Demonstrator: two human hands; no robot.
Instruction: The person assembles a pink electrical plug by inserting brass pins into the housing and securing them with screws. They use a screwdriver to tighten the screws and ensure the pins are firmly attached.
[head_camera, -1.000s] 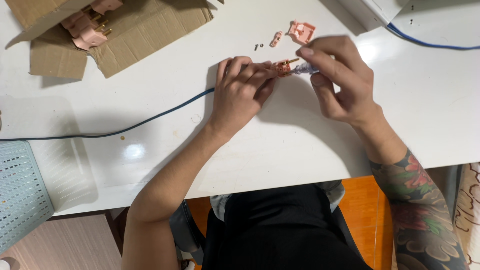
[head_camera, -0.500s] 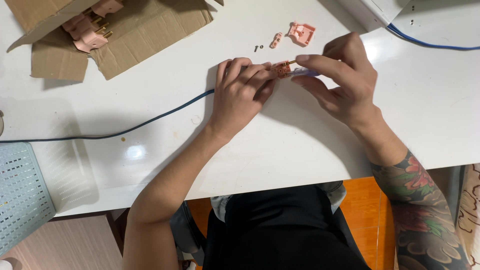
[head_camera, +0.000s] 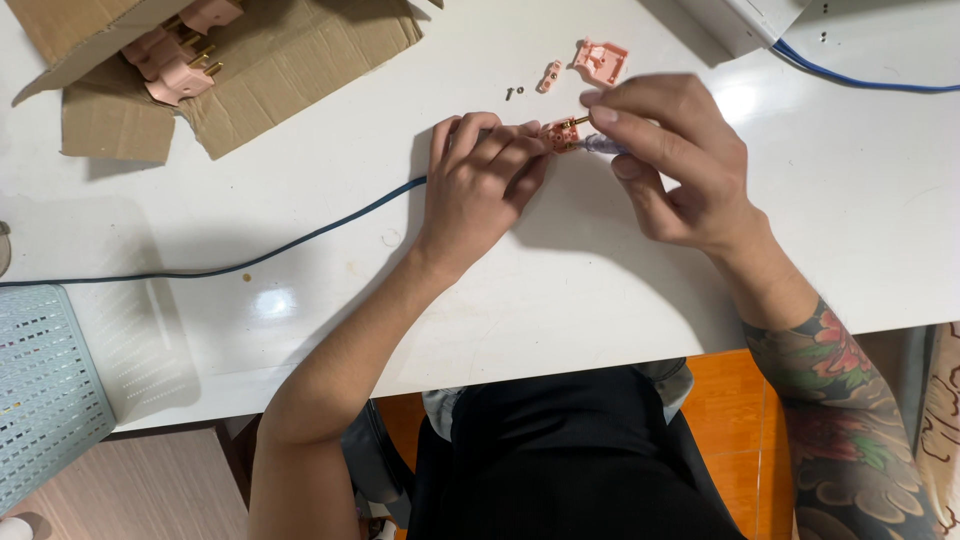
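Note:
My left hand (head_camera: 482, 178) rests on the white table (head_camera: 560, 290) and pinches a small pink plug body (head_camera: 560, 134) with brass pins. A dark blue cable (head_camera: 300, 240) runs from under that hand off to the left. My right hand (head_camera: 668, 158) holds a thin screwdriver with a clear purple handle (head_camera: 603, 146), its tip against the plug. Beyond the hands lie a pink plug cover (head_camera: 600, 60), a small pink clamp piece (head_camera: 549, 76) and tiny screws (head_camera: 513, 93).
A flattened cardboard box (head_camera: 290, 60) with several pink plugs (head_camera: 175, 62) lies at the top left. A pale perforated basket (head_camera: 45, 395) sits at the lower left. A white box corner (head_camera: 745, 22) and a blue cable (head_camera: 860, 82) are at the top right.
My right hand has shifted slightly and turned the screwdriver against the plug. The left hand keeps its grip in the same place.

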